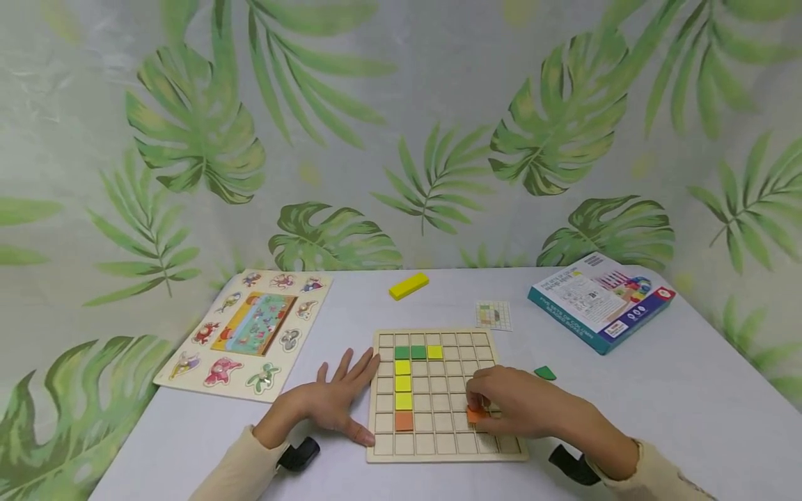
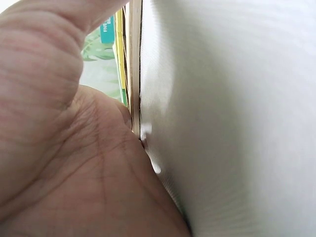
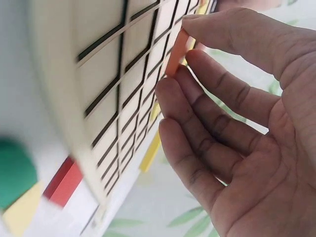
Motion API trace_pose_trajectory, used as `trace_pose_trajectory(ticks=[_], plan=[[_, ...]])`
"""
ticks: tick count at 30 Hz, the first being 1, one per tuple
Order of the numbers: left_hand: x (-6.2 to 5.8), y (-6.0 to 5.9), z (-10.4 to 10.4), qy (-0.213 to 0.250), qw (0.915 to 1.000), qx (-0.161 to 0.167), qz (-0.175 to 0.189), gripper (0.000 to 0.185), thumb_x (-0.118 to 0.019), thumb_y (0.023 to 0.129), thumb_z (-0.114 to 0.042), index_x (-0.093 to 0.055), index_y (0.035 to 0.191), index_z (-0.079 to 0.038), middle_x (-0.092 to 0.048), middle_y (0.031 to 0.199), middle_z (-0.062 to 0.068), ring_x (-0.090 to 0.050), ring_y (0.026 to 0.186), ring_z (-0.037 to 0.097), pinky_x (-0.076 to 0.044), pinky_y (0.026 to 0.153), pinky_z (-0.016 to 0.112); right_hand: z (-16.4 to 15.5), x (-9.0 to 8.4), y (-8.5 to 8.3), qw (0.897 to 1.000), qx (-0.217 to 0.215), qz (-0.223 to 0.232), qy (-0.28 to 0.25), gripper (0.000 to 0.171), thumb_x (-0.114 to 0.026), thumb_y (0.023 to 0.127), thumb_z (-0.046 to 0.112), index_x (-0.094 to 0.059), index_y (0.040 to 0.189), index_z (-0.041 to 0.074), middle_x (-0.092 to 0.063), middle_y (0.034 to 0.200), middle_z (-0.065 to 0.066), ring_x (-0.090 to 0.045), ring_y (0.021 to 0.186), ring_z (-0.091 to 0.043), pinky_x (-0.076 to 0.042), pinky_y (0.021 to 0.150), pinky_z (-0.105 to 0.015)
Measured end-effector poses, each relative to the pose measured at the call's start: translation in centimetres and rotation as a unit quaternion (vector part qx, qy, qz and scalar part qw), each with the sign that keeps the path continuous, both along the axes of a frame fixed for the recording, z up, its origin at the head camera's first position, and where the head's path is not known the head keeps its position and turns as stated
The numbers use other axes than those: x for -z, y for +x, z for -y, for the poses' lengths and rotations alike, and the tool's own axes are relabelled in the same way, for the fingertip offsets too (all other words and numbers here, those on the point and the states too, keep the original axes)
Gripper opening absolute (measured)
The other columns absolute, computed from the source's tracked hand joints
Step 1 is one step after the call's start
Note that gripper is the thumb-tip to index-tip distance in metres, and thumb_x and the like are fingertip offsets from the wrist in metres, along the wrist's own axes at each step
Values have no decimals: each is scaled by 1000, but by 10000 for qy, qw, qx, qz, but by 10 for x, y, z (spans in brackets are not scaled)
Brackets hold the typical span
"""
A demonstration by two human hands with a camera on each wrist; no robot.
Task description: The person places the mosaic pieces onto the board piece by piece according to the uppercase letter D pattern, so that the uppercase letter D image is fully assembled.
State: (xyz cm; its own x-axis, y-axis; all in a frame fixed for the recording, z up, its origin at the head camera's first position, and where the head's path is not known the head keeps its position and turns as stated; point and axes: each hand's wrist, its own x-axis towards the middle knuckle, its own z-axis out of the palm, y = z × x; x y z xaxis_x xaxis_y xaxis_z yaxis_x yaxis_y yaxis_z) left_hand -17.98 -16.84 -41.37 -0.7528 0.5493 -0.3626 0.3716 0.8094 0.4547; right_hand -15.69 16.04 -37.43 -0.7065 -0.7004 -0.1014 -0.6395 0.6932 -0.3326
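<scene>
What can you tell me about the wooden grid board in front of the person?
The wooden grid board is pale, square and lies flat on the white table, cut into small square cells. Two green tiles, four yellow ones and an orange one sit in cells toward its left. The left hand rests flat against its left edge. The right hand pinches an orange piece over its lower right cells.

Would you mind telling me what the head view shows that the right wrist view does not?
Only the head view shows the left hand lying flat against the grid board's left edge, the animal puzzle, the yellow block, the box, and the green, yellow and orange tiles set on the board. Only the right wrist view shows the fingertips pinching the tile's thin edge close up. Both share the right hand, its orange tile and the board.
</scene>
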Motion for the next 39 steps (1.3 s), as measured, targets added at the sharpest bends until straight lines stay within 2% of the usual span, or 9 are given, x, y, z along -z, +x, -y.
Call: trace_pose_trajectory(ticks=[12,18,23,30,39], plan=[[2,1,0,-107,9999,-44,-45,128,-82,75,-57,2,162,-14,11,170,8,18,154,37,6,113,75,39,1,-5,9989,-374,-12,-298,12,-77,87,24,-65,86,21,-58,81,15,-53,77,-4,-48,74,-23],[1,1,0,-111,9999,-56,-38,129,-82,74,-57,3,162,-14,12,170,7,19,153,37,6,113,75,55,4,-6,9982,-493,-12,-342,12,-77,87,23,-66,85,20,-59,79,14,-51,75,-2,-47,72,-20],[0,0,0,-83,9999,-60,-35,130,-82,74,-58,4,162,-15,12,169,7,19,153,38,6,113,75,63,8,-8,9981,-593,-1,-165,9,-77,87,21,-68,86,19,-61,79,14,-50,73,-1,-48,72,-18],[4,-2,1,-79,10000,-35,-34,130,-82,73,-60,3,162,-17,13,170,6,19,153,37,6,113,74,68,15,-9,9986,-495,-154,138,11,-79,87,24,-69,87,20,-59,77,13,-49,72,-3,-48,70,-18],[0,1,0,-65,9999,-72,-39,129,-83,74,-57,2,162,-14,11,170,9,17,153,39,5,112,76,76,11,-8,9974,-566,-267,355,10,-80,86,22,-71,86,19,-58,74,12,-48,69,-3,-46,67,-16]])
